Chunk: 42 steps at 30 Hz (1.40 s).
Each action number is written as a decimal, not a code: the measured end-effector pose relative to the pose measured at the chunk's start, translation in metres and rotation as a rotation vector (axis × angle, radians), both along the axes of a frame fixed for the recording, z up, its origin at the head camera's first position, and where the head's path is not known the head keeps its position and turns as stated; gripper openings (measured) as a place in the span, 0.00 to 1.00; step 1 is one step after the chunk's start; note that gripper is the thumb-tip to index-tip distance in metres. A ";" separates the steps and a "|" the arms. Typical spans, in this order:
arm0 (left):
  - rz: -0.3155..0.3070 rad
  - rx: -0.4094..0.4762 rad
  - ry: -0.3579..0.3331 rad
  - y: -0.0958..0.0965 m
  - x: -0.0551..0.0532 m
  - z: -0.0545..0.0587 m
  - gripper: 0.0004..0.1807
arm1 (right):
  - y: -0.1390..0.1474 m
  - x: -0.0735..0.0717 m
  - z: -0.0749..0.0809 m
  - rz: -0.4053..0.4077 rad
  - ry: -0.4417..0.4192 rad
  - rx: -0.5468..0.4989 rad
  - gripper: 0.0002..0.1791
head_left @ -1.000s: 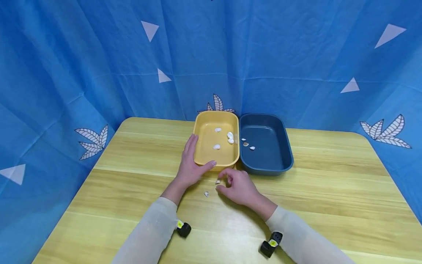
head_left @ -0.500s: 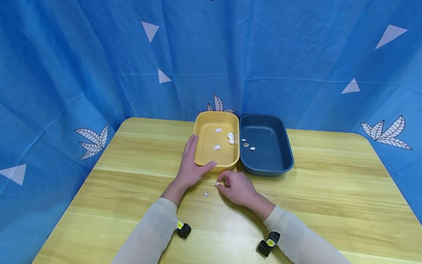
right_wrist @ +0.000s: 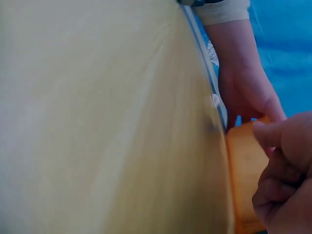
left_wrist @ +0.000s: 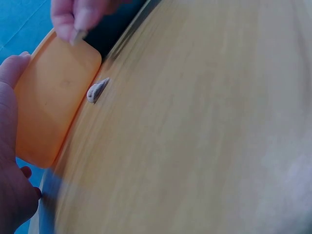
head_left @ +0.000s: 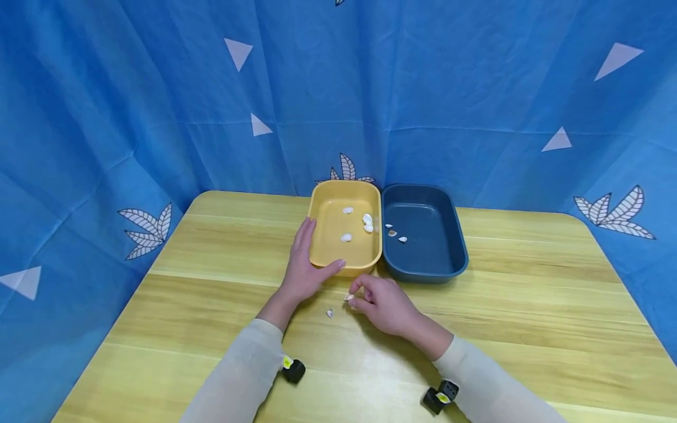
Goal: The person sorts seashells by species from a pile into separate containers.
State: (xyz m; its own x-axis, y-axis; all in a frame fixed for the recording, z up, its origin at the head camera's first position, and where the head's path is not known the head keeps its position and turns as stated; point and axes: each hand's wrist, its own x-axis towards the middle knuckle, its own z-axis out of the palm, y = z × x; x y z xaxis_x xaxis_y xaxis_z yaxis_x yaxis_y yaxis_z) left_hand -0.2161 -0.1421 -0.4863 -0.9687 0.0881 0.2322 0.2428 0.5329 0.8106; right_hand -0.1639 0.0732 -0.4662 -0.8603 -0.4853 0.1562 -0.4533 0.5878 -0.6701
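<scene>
My right hand (head_left: 387, 305) pinches a small pale seashell (head_left: 349, 298) between thumb and index finger, low over the table in front of the trays. In the left wrist view its fingertips (left_wrist: 84, 18) overlap the yellow tray. My left hand (head_left: 305, 271) lies against the near left corner of the yellow tray (head_left: 317, 258), fingers extended along its left side and thumb at the front rim. Another seashell (head_left: 330, 313), greyish and pointed in the left wrist view, lies on the wood between the hands. Several white shells (head_left: 346, 238) are inside the yellow tray.
A dark blue tray (head_left: 459, 258) stands against the right side of the yellow one, with 3 small shells (head_left: 402, 239) near its left wall. Behind the wooden table (head_left: 529, 294) hangs a blue curtain (head_left: 449, 88) with white leaf and triangle prints.
My right hand has closed its thumb and index finger on the seashell, shifting slightly towards the front. The left hand keeps its place at the yellow tray. The head view has shifted slightly.
</scene>
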 end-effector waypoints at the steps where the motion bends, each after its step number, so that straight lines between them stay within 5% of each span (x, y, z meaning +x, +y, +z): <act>1: 0.001 0.000 -0.002 0.000 0.000 0.000 0.60 | 0.001 0.002 0.003 0.005 0.006 -0.009 0.06; 11: 0.000 0.018 -0.008 0.001 0.001 0.001 0.60 | 0.018 0.010 0.044 -0.016 0.006 -0.142 0.06; 21: 0.002 0.019 -0.006 0.001 0.000 0.000 0.59 | 0.040 -0.007 0.072 -0.127 0.127 -0.172 0.06; 33: 0.001 0.019 -0.023 0.001 0.001 0.002 0.59 | 0.067 -0.046 0.078 -0.295 0.247 -0.149 0.08; 42: 0.002 0.020 -0.027 0.001 0.001 0.002 0.60 | 0.081 -0.077 0.065 -0.442 0.159 -0.135 0.10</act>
